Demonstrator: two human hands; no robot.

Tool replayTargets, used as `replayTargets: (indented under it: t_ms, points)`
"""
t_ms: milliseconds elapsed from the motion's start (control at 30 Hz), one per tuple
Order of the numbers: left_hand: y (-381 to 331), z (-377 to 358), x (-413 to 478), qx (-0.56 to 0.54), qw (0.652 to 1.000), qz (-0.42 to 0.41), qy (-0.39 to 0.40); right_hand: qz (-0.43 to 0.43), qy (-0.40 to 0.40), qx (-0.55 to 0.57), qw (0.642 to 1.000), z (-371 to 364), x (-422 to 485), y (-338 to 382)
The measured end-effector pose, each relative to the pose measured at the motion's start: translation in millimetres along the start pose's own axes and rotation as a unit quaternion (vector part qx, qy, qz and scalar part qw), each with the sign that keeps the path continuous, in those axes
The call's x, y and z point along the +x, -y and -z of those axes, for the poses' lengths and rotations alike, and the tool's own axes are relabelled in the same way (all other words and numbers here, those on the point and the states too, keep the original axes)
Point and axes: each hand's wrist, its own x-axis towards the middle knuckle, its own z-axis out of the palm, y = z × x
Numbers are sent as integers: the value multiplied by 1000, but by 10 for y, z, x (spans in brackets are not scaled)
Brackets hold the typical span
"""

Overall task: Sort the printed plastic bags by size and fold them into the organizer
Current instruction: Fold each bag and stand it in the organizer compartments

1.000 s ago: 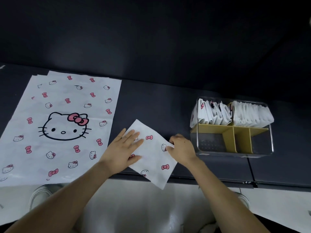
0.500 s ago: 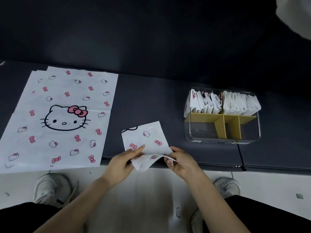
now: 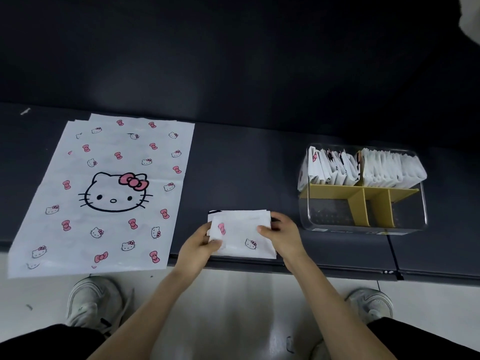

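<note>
A small folded white bag [image 3: 241, 233] printed with pink bows and cat faces lies at the front edge of the dark table [image 3: 241, 165]. My left hand [image 3: 198, 246] pinches its left edge and my right hand [image 3: 281, 236] pinches its right edge. A stack of large flat printed bags [image 3: 109, 193] lies spread out at the left. The clear organizer [image 3: 363, 188] with yellow dividers stands at the right; folded bags fill its two back compartments, and the front compartments hold nothing.
The table's front edge runs just below my hands, with pale floor and my two shoes [image 3: 96, 300] beneath it. A dark wall rises behind the table. A thin dark seam [image 3: 392, 253] crosses the tabletop below the organizer.
The small bag's lower half has been folded up onto itself, making a shorter rectangle. Both hands moved from pressing it flat to pinching its left and right edges.
</note>
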Motion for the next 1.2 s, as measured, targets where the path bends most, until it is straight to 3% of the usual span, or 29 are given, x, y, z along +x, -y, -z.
replayTargets:
  t_ms: [100, 167, 267, 333, 400, 467, 667, 967, 1033, 1100, 1200]
  points:
    - [-69, 55, -58, -93, 992, -9, 88, -3, -40, -30, 999, -48, 68, -44]
    - [-86, 29, -78, -112, 989, -20, 90, 0, -67, -60, 996, -76, 74, -34]
    - [-27, -122, -7, -16, 998, -6, -60, 10, -89, -103, 991, -106, 73, -14]
    - [-13, -239, 33, 38, 986, -4, -165, 12, -94, -126, 988, -110, 69, -17]
    - [-21, -321, 43, 42, 976, 0, -214, 17, -103, -140, 985, -101, 72, -17]
    - [-12, -364, 48, 50, 970, 3, -237, 26, -111, -148, 982, -94, 74, -25]
    - [20, -352, 86, 209, 932, -39, -294, 11, -127, -204, 971, -133, 112, 0]
    - [-69, -331, 268, 368, 881, -17, -297, -13, -147, -251, 957, -149, 150, 62]
    - [-62, -306, 263, 411, 857, -75, -300, -9, -152, -263, 953, -166, 147, 44]
    - [7, -274, 258, 488, 806, -148, -301, -3, -156, -267, 951, -175, 146, 37]
    - [108, -279, 314, 532, 766, -292, -211, -2, -159, -264, 951, -184, 148, 28]
